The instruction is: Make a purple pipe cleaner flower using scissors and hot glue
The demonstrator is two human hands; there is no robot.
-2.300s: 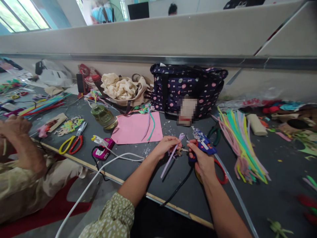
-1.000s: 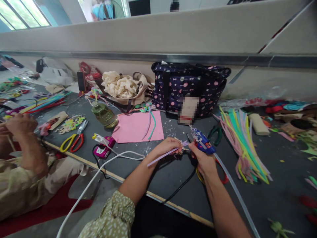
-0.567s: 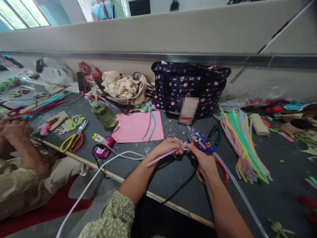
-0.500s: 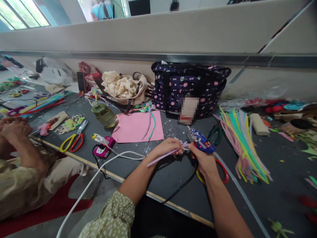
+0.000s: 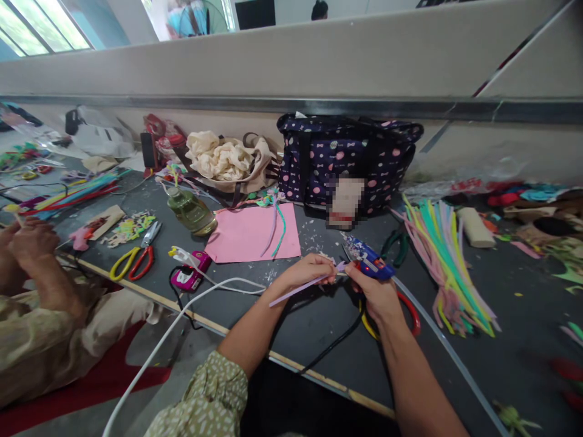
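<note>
Partly hidden: lilac strip (image 5: pixel 296 292) in L grip (image 5: pixel 314 269), glue gun (image 5: pixel 377 267) behind R grip (image 5: pixel 371 287).

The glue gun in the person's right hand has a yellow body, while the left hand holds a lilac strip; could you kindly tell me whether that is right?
Not quite: the head view shows that the glue gun in the right hand has a blue body. The left hand does hold a lilac strip.
</note>
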